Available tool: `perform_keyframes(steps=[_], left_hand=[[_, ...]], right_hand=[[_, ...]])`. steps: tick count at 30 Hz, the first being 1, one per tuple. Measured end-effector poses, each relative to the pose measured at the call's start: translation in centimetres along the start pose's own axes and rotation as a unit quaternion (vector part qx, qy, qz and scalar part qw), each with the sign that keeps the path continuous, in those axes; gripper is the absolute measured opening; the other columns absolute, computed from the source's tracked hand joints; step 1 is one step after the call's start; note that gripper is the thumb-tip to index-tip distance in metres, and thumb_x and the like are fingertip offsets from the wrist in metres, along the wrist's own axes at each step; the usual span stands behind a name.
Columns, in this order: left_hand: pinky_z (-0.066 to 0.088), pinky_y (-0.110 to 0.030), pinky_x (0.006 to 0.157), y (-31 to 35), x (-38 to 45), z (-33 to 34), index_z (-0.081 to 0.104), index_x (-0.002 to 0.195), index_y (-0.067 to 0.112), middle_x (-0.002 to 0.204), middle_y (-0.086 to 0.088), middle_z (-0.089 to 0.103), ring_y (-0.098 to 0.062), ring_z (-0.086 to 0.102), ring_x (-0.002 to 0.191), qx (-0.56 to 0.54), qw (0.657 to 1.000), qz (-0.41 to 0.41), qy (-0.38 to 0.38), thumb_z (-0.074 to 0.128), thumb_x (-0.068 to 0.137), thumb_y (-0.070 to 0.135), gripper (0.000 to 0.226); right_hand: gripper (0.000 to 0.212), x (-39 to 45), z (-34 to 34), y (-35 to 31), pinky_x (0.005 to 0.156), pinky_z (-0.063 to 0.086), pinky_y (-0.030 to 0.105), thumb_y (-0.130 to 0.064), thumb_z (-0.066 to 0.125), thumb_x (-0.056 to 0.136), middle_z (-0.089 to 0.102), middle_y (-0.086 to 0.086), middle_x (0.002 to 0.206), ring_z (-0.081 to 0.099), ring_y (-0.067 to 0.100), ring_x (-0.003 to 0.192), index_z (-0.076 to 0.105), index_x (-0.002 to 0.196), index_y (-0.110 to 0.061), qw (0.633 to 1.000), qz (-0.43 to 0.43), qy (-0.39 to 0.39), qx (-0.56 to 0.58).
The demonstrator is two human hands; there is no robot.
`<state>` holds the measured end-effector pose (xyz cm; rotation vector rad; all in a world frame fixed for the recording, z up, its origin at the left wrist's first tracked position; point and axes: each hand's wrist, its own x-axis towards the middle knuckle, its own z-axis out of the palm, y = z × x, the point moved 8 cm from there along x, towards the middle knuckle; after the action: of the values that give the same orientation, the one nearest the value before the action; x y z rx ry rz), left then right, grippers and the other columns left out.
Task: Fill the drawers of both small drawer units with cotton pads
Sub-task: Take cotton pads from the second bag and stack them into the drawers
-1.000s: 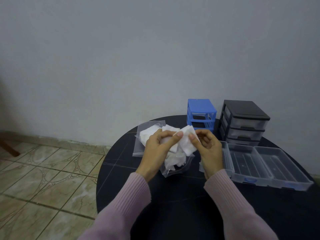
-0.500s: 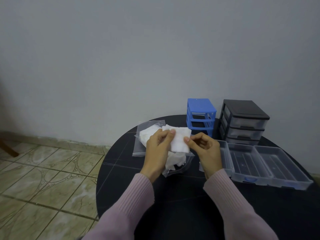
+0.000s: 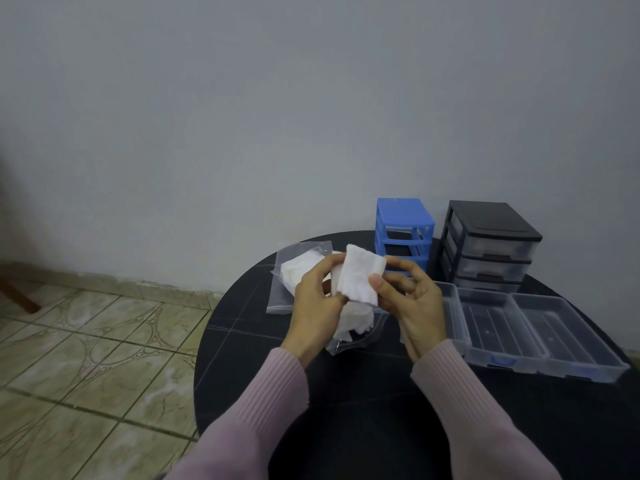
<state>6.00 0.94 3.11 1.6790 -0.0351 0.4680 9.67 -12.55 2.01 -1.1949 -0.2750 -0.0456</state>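
No text, label, brand, number or sign can be read anywhere in the head view: the blue drawer unit [image 3: 404, 230], the black drawer unit [image 3: 491, 244], the clear drawers [image 3: 540, 332] lying on the table [image 3: 346, 410] and the clear plastic bags [image 3: 298, 268] of cotton pads [image 3: 360, 278] all show plain surfaces with no legible marking
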Motion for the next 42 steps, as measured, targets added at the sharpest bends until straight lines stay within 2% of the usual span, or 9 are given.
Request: perform_keyframes(steps=[6,12,18,22,26,30,33,37,42], left_hand=[[0.055,-0.02,0.077,0.6,-0.1,0.4,0.056,0.107,0.029,0.109,0.011,0.061,-0.005,0.061,0.097,-0.019,1.0,0.006,-0.018,0.065,0.082,-0.005,0.044],[0.053,-0.016,0.077,0.8,-0.5,1.2,0.05,0.129,0.016,0.126,0.0,0.056,-0.011,0.059,0.107,-0.012,0.998,-0.012,-0.067,0.06,0.083,-0.005,0.052],[0.055,-0.024,0.077,1.5,-0.7,1.7,0.064,0.1,0.025,0.098,0.005,0.068,-0.005,0.066,0.089,-0.099,0.992,-0.018,-0.073,0.062,0.088,0.03,0.014],[0.057,-0.035,0.079,1.1,-0.4,1.2,0.064,0.1,0.022,0.1,-0.002,0.069,-0.013,0.067,0.091,-0.101,0.994,-0.022,-0.046,0.051,0.094,0.019,0.014],[0.057,-0.038,0.08,1.1,-0.4,1.2,0.063,0.098,0.021,0.099,-0.002,0.068,-0.018,0.066,0.094,-0.103,0.994,-0.021,-0.034,0.053,0.093,0.018,0.012],[0.057,-0.03,0.074,0.8,-0.2,0.9,0.064,0.093,0.018,0.094,-0.001,0.068,-0.014,0.066,0.088,-0.118,0.993,-0.027,-0.012,0.055,0.091,0.016,0.01],[0.057,-0.027,0.073,0.9,-0.2,0.8,0.063,0.094,0.014,0.094,-0.004,0.069,-0.014,0.066,0.086,-0.122,0.992,-0.03,-0.011,0.055,0.091,0.015,0.009],[0.057,-0.034,0.076,0.8,-0.4,0.8,0.059,0.097,0.018,0.097,-0.001,0.068,-0.016,0.067,0.089,-0.128,0.991,-0.037,-0.002,0.054,0.092,0.015,0.008],[0.058,-0.033,0.078,1.2,-0.9,1.3,0.047,0.123,0.034,0.104,-0.002,0.067,-0.013,0.068,0.09,-0.121,0.992,-0.021,-0.028,0.055,0.092,0.013,0.038]], right_hand=[[0.018,0.1,-0.3,0.0,0.056,0.052,0.015,-0.005,0.068,0.078,0.068,-0.006,0.087,0.067,0.0,0.072,0.063,0.086,-0.02,0.998,-0.029,0.023,-0.047],[0.015,0.3,-0.6,0.1,0.063,0.054,0.017,-0.009,0.069,0.078,0.068,-0.005,0.085,0.066,0.006,0.076,0.061,0.083,-0.021,0.994,-0.057,0.038,-0.086],[0.015,0.1,-0.6,-0.4,0.066,0.054,0.017,-0.01,0.068,0.079,0.066,-0.006,0.084,0.064,0.004,0.076,0.059,0.082,-0.022,0.987,-0.094,0.045,-0.123],[0.018,0.0,-0.2,-0.3,0.074,0.054,0.026,-0.013,0.067,0.081,0.067,-0.012,0.08,0.062,0.007,0.081,0.061,0.083,-0.029,0.979,-0.11,0.023,-0.168],[0.018,0.1,-0.3,-0.2,0.079,0.048,0.032,-0.016,0.065,0.083,0.067,-0.019,0.079,0.059,0.0,0.079,0.06,0.083,-0.033,0.973,-0.112,0.02,-0.199],[0.014,-0.1,-0.1,-0.2,0.074,0.051,0.024,-0.015,0.063,0.084,0.064,-0.007,0.09,0.061,0.011,0.087,0.059,0.086,-0.028,0.976,-0.109,0.015,-0.188],[0.012,-0.3,0.2,0.0,0.069,0.053,0.017,-0.01,0.061,0.085,0.065,-0.004,0.093,0.064,0.005,0.086,0.059,0.088,-0.021,0.989,-0.086,0.014,-0.117],[0.014,-0.4,0.2,-0.2,0.066,0.051,0.012,-0.006,0.062,0.084,0.065,-0.006,0.092,0.064,-0.005,0.081,0.059,0.087,-0.02,0.99,-0.094,0.011,-0.106],[0.021,-0.4,-0.5,-0.9,0.066,0.051,0.012,-0.002,0.065,0.081,0.065,-0.005,0.09,0.065,-0.004,0.079,0.057,0.086,-0.02,0.986,-0.121,0.044,-0.105]])
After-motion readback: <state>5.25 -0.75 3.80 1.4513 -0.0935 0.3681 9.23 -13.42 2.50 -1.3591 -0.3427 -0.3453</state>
